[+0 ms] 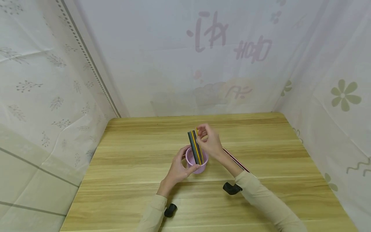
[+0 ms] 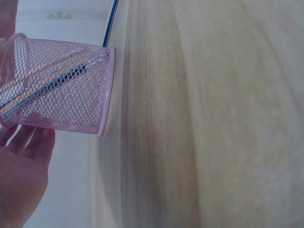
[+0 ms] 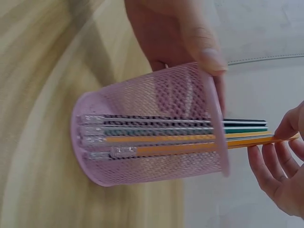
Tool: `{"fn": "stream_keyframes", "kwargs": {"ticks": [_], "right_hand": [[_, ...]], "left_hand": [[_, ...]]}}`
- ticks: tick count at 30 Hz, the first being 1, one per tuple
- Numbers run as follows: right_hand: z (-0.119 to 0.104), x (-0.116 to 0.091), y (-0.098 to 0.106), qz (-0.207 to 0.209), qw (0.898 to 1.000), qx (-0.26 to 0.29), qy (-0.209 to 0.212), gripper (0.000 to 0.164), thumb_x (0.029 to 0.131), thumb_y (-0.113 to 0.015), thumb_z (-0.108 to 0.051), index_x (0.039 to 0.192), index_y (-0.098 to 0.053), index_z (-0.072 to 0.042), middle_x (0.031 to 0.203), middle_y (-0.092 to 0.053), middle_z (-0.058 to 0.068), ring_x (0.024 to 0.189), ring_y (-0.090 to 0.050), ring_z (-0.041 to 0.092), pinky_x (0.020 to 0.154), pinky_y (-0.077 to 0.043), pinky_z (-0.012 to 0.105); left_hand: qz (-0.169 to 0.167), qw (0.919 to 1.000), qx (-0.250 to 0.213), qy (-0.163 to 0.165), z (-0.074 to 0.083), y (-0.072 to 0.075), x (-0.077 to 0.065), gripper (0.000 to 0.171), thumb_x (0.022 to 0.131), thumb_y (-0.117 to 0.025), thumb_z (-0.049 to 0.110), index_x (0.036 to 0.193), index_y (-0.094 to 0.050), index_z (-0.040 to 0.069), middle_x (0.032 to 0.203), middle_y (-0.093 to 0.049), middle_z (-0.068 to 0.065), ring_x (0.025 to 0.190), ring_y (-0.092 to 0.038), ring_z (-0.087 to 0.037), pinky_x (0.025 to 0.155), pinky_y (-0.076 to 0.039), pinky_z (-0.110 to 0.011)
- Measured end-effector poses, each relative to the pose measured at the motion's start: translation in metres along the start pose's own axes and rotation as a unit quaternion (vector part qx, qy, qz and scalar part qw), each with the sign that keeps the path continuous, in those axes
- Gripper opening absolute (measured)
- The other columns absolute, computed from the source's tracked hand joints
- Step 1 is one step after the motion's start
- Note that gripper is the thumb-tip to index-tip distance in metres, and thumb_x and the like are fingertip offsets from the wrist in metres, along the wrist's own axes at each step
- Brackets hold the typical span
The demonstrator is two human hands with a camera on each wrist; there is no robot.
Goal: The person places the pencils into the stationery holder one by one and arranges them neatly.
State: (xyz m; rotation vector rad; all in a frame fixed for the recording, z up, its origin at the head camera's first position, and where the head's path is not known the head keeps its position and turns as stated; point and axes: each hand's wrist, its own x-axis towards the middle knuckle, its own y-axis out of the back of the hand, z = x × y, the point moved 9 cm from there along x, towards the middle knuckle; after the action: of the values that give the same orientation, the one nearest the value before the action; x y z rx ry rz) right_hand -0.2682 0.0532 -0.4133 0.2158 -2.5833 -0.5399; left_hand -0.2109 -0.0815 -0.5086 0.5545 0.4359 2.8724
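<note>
A pink mesh pencil cup (image 1: pixel 199 169) is near the middle of the table, gripped at its side and rim by the left hand (image 1: pixel 176 170). Several pencils (image 3: pixel 166 128), dark, green and yellow, lean together inside it, with metal-banded ends down. Between thumb and fingers, the right hand (image 1: pixel 211 141) pinches the upper end of a yellow pencil (image 3: pixel 180 149) whose lower end is inside the cup. Through the mesh, that pencil's banded end shows slightly above the cup's bottom. Whether the cup's base touches the table, I cannot tell.
More pencils (image 1: pixel 236 160), one dark red, lie on the wooden table (image 1: pixel 130 154) beside and partly under the right forearm. Black wrist mounts (image 1: pixel 232 188) hang from both sleeves. Patterned pale curtains (image 1: pixel 162 64) stand behind and along both sides.
</note>
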Motion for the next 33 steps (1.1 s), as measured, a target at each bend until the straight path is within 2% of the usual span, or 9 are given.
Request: {"fn": "stream_keyframes", "kwargs": {"ticks": [13, 24, 33], "right_hand": [[0.016, -0.012, 0.0, -0.004, 0.999, -0.016, -0.039, 0.03, 0.086, -0.063, 0.006, 0.115, -0.06, 0.001, 0.095, -0.066, 0.014, 0.082, -0.066, 0.024, 0.066, -0.061, 0.023], [0.036, -0.014, 0.026, -0.001, 0.998, -0.041, -0.053, 0.028, 0.089, -0.063, 0.005, 0.117, -0.061, 0.0, 0.096, -0.066, 0.013, 0.082, -0.064, 0.022, 0.066, -0.059, 0.022], [0.072, -0.025, 0.051, 0.011, 0.992, -0.068, -0.104, 0.028, 0.088, -0.062, 0.003, 0.116, -0.063, 0.002, 0.093, -0.066, 0.013, 0.079, -0.063, 0.02, 0.065, -0.056, 0.018]], "left_hand": [[-0.003, 1.0, -0.004, 0.002, -0.002, -0.001, 0.0, 0.084, 0.078, -0.088, 0.02, 0.149, -0.044, 0.012, 0.143, -0.057, -0.008, 0.128, -0.059, -0.026, 0.106, -0.053, -0.047], [0.002, 0.9999, 0.005, 0.014, -0.002, 0.0, 0.0, 0.084, 0.077, -0.089, 0.023, 0.148, -0.045, 0.012, 0.142, -0.057, -0.007, 0.129, -0.057, -0.025, 0.107, -0.052, -0.044], [0.002, 0.9998, 0.002, 0.018, -0.003, -0.001, -0.002, 0.085, 0.076, -0.09, 0.021, 0.148, -0.045, 0.011, 0.143, -0.057, -0.007, 0.13, -0.056, -0.024, 0.109, -0.051, -0.044]]}}
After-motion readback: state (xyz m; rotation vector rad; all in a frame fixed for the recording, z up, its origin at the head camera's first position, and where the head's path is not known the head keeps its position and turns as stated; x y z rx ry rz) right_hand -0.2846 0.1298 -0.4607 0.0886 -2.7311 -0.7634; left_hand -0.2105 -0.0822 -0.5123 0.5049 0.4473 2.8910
